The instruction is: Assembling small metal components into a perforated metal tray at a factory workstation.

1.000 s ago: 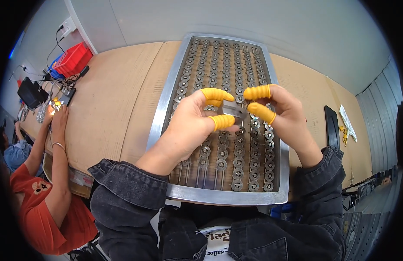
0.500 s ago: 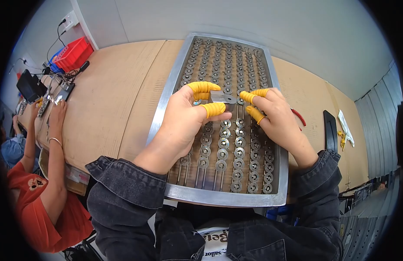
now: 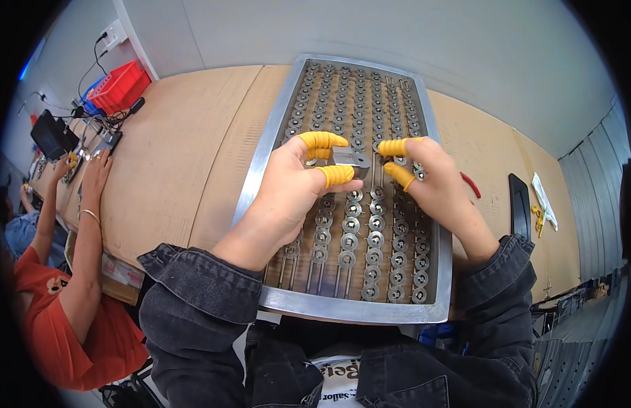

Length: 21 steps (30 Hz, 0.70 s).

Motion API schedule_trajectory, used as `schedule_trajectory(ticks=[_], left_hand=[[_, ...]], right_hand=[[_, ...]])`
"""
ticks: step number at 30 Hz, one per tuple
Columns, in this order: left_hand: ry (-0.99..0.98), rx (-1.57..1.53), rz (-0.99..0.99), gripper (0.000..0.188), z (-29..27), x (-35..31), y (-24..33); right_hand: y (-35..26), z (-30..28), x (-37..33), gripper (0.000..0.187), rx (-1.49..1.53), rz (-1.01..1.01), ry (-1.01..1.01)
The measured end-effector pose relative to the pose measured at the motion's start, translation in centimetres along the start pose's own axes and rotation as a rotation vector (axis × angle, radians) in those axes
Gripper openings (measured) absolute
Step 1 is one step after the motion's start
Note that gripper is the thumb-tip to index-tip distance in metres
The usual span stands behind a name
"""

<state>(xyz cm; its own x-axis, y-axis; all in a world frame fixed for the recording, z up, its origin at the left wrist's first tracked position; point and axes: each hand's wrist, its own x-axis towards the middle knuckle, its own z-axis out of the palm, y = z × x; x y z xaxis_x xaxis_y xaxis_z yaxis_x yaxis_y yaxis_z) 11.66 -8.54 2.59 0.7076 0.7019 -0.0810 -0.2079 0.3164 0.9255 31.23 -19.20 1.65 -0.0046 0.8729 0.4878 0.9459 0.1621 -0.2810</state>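
From where I am standing, the left hand [image 3: 286, 182] is pinching a metal block [image 3: 351, 162] between thumb and fingers, closed firmly on its sides, over the middle of the framed tray [image 3: 356, 312]. The right hand [image 3: 434, 178] is hovering just beside it, thumb and forefinger parted; whether anything tiny is sitting between them, I cannot tell. In my judgement, good handling is calling for a level block, a steady left wrist and light right fingertips kept clear of the rings [image 3: 375, 239] below. The block is showing smooth grey faces, squared edges and a dark round hole. The rings are lying flat and round, dully shining, in rows along slim metal rods [image 3: 315, 277]. Ribbed yellow finger sleeves [image 3: 337, 176] are covering the gripping fingertips, and brown cardboard [image 3: 193, 136] is lining the bench.
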Motion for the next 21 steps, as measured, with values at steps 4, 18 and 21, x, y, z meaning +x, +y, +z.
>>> schedule_trajectory(ticks=[4, 18, 21], left_hand=[[-0.073, 0.055, 0.0, 0.037, 0.1, -0.3, 0.0], [-0.202, -0.013, -0.003, 0.042, 0.2, -0.5, 0.2], [-0.204, -0.011, 0.003, 0.043, 0.3, -0.5, 0.2]], right_hand=[[-1.8, -1.3, 0.1, 0.034, 0.552, 0.216, 0.085], [-2.6, -1.8, -0.1, 0.035, 0.387, 0.094, -0.056], [-2.3, -1.5, -0.1, 0.033, 0.52, 0.158, -0.008]])
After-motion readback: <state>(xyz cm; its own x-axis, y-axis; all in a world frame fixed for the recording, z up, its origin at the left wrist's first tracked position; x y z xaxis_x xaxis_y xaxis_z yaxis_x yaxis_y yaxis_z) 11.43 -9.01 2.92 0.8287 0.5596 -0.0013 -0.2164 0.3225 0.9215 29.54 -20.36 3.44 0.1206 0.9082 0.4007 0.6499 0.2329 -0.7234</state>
